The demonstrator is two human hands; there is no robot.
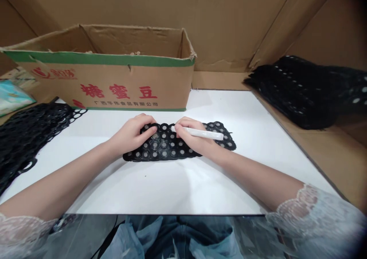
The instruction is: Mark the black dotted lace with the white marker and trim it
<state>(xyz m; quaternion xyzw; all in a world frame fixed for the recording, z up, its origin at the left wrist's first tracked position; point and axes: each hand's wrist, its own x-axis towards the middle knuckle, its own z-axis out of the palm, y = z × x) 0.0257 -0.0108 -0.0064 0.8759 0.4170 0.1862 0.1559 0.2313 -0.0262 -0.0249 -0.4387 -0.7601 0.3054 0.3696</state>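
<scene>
A black sheet of joined rings with pale round discs in them lies flat on the white tabletop in front of me. My left hand grips its upper left edge, with the thumb on top and the fingers behind. My right hand is closed around a white pen-like tool. The tool's tip points left, at a ring near the sheet's top edge; whether it touches is too small to tell. My right hand and wrist cover part of the sheet's right half.
An open cardboard box with a green rim stands behind the sheet. Black ring netting is heaped at the left, near a blue-and-white packet. A stack of black sheets with pale discs lies on cardboard at the right.
</scene>
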